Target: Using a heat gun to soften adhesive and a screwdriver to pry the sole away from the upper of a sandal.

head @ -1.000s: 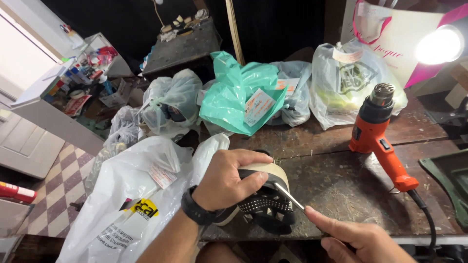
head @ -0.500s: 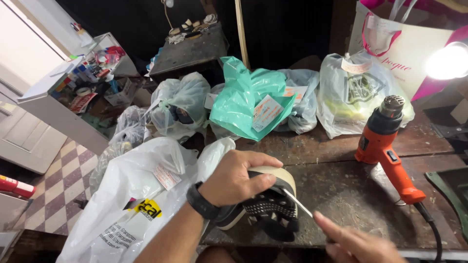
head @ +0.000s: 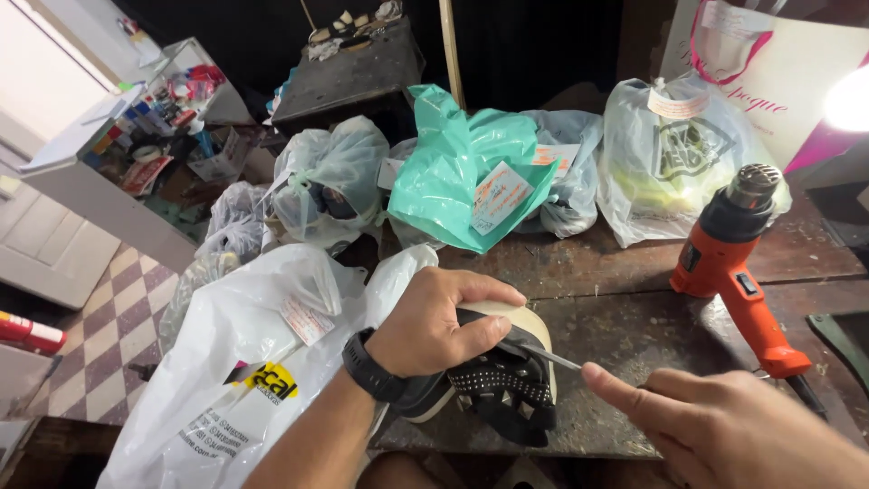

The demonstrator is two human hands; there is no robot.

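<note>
black studded shoe [head: 502,389] with a pale cream sole, lying on its side at the near edge of the dark, worn wooden tabletop [head: 634,317]. left hand [head: 434,330], with a black watch at the wrist, closes over the shoe from above, fingers wrapped round the sole edge and thumb pressed on the upper, pinning it down. right hand [head: 724,426] enters from the lower right, fingers curled shut around the hidden handle of a thin metal tool [head: 543,356]; index finger extended along the shaft, the tip meeting the shoe where sole joins upper (whether it goes into the seam cannot be told).

surroundings: white plastic bag [head: 235,362] with a yellow-and-black print, just left of the left forearm, hanging over the tabletop edge; orange heat gun [head: 738,272] with black nozzle end, resting on the tabletop right of the shoe and well apart from it; along the far side of the tabletop, a row of tied plastic bags: a clear one [head: 330,177], a teal one [head: 462,172] with a paper tag, and a whitish one [head: 679,154]; white paper bag with pink handles [head: 778,72] upright at the far right; cluttered white shelf [head: 118,163] and chequered floor [head: 81,344] at left.
</note>
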